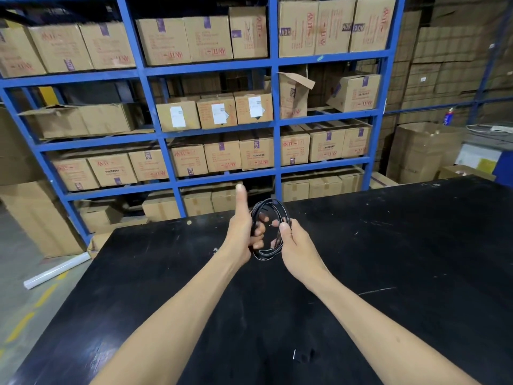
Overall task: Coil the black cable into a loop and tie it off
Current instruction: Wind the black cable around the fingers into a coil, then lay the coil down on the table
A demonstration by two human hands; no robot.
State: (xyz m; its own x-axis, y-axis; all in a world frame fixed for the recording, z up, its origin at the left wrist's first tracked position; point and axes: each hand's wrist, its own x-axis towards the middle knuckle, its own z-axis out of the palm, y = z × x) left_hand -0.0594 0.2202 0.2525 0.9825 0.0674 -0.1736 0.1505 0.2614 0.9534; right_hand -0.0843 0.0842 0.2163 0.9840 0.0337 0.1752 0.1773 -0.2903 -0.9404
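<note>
The black cable (273, 204) is wound into a round coil of several turns, held upright in the air over the far part of the black table (388, 273). My left hand (244, 232) grips the coil's left side, fingers curled through the loop and thumb pointing up. On the coil's right side my right hand (297, 243) pinches the turns between thumb and fingers. A short thin light-coloured end shows inside the loop near my right fingertips. The cable's lower arc hangs between my two palms.
A small dark object (302, 355) lies on the table near my forearms. Beyond the table's far edge stand blue shelves (274, 112) full of cardboard boxes. A white roll (55, 270) lies on the floor at left. More boxes (422, 151) stand at right.
</note>
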